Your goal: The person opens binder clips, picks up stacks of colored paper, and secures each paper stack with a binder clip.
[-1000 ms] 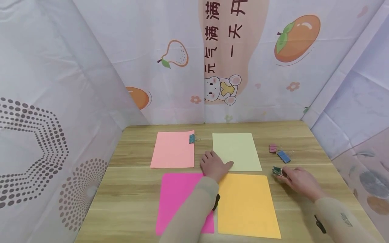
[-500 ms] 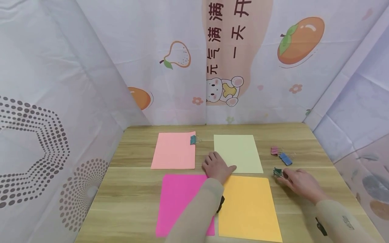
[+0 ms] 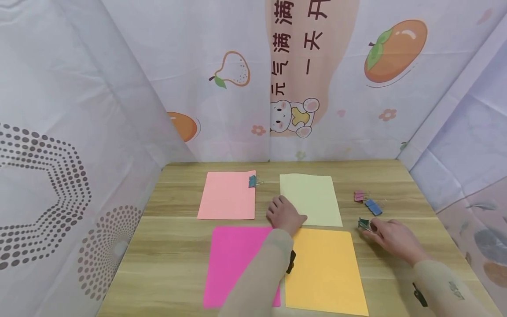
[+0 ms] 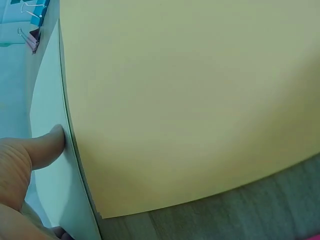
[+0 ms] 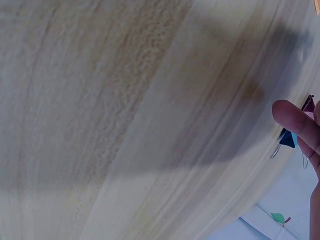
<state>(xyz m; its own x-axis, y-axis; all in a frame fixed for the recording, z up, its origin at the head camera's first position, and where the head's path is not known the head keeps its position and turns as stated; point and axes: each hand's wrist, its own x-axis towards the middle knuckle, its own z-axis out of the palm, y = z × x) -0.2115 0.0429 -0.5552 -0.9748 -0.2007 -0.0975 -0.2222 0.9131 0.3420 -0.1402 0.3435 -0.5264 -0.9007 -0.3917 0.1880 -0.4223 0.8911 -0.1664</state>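
Note:
At the lower left corner of the light green paper (image 3: pixel 313 200), my left hand (image 3: pixel 286 216) grips the sheets, thumb near the front edge and other fingers along the left side. In the left wrist view the thumb (image 4: pixel 46 147) presses the pale paper (image 4: pixel 47 107), whose layered edge shows. To the right, my right hand (image 3: pixel 394 237) pinches a dark green binder clip (image 3: pixel 364 223) low over the table. Behind it lie a pink binder clip (image 3: pixel 358 196) and a blue binder clip (image 3: pixel 373 206). In the right wrist view the hand shows only at the right edge.
Pink paper (image 3: pixel 227 196) with a teal binder clip (image 3: pixel 252 181) on its upper right edge lies at the back left. Magenta paper (image 3: pixel 233 264) and yellow-orange paper (image 3: pixel 322 270) lie in front on the wooden table (image 3: pixel 166 251). Printed curtains (image 3: pixel 222 119) surround the table.
The back left edge of the light green paper now bows slightly. Both hands stay nearly in place, the green clip still held; the head view has shifted a little.

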